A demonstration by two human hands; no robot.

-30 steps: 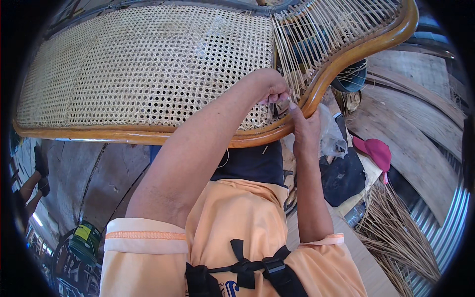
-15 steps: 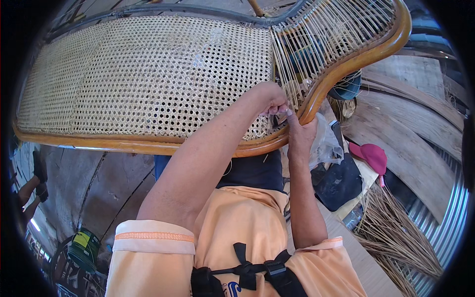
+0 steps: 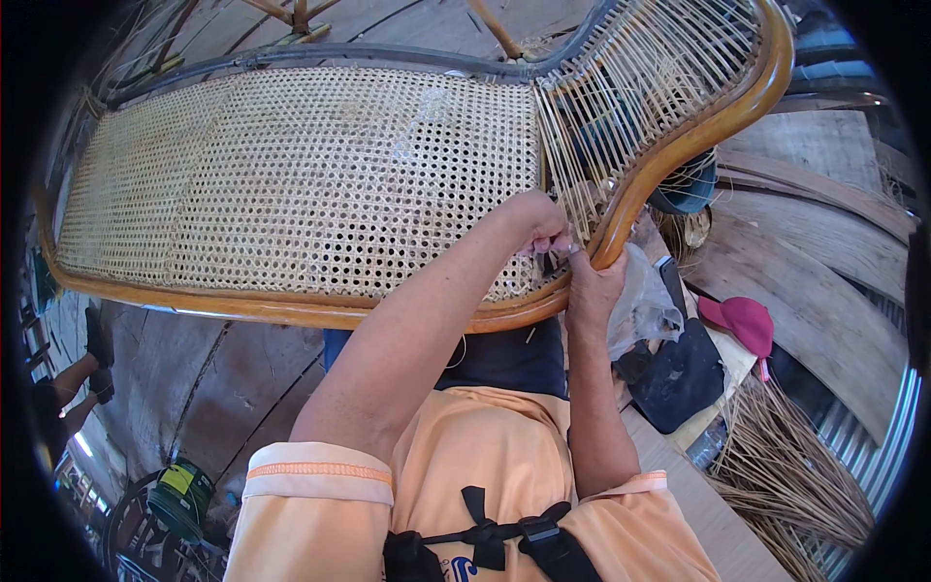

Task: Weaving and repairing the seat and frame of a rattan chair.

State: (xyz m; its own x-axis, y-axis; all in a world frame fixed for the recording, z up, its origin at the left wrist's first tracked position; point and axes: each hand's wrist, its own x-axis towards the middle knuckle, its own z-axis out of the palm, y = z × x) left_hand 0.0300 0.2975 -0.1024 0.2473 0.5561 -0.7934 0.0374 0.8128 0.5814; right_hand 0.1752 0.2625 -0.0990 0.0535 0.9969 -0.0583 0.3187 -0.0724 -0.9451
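A long rattan seat with a woven cane panel [image 3: 369, 184] lies across my lap, edged by a glossy brown curved frame [image 3: 635, 209]. Loose parallel cane strands [image 3: 655, 87] fill its upper right section. My left hand [image 3: 539, 225] is closed in a pinch at the corner where the panel meets these strands. What its fingertips hold is too small to make out. Just right of it, my right hand [image 3: 594, 289] grips the frame's curve, thumb on top near the left fingertips. Its other fingers are hidden under the frame.
At right are a clear plastic bag [image 3: 642, 308], a dark red cap [image 3: 741, 325], a black flat piece [image 3: 679, 373] and a bundle of dry strips [image 3: 790, 466]. A blue bucket [image 3: 687, 189] stands behind the frame. A green bucket [image 3: 181, 497] sits lower left; another person's legs [image 3: 82, 383] show at far left.
The view has tilted, so the seat sits slightly lower in the picture and more floor shows behind it. Both hands stay at the same corner, with only a slight shift of the left fingers.
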